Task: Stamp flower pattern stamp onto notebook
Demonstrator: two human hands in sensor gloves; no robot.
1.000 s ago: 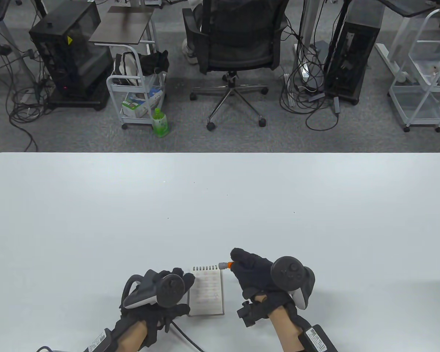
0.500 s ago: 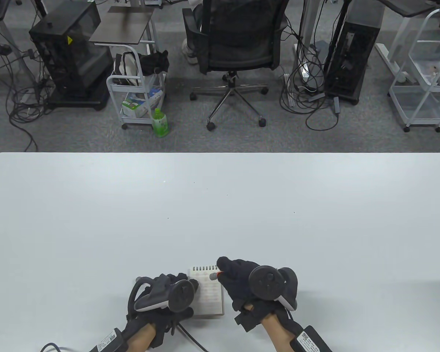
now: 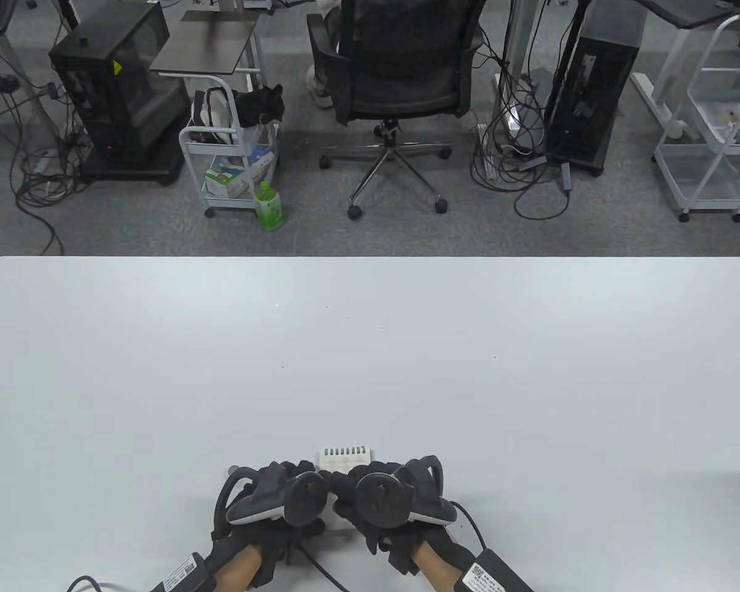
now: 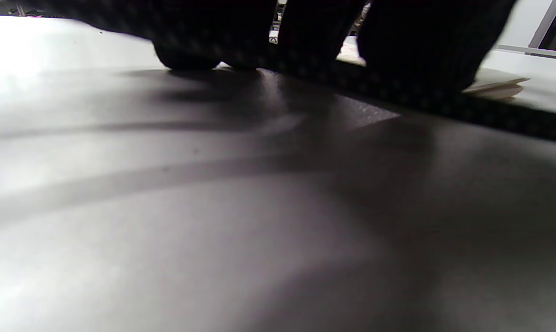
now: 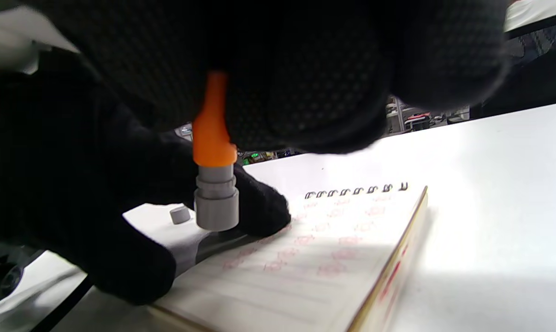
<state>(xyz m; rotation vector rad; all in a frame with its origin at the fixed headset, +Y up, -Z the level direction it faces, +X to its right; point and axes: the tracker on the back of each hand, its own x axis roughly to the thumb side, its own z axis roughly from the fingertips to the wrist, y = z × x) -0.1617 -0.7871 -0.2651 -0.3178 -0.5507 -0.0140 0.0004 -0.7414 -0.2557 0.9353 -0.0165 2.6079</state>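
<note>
We see our right hand (image 5: 305, 69) gripping the orange-handled stamp (image 5: 213, 184) upright just above the spiral notebook (image 5: 333, 249) beneath it, while our left hand (image 3: 277, 493), fingers down, presses the notebook's left edge.

A small spiral-bound notebook (image 5: 333, 258) lies open and flat near the front edge of a white table (image 3: 370, 345), its wire binding along the far edge. The lined page is covered with rows of faint red stamped marks. A stamp (image 5: 213, 184) with an orange handle and grey cylindrical base stands upright at the page's left side; whether its base touches the paper cannot be told.
</note>
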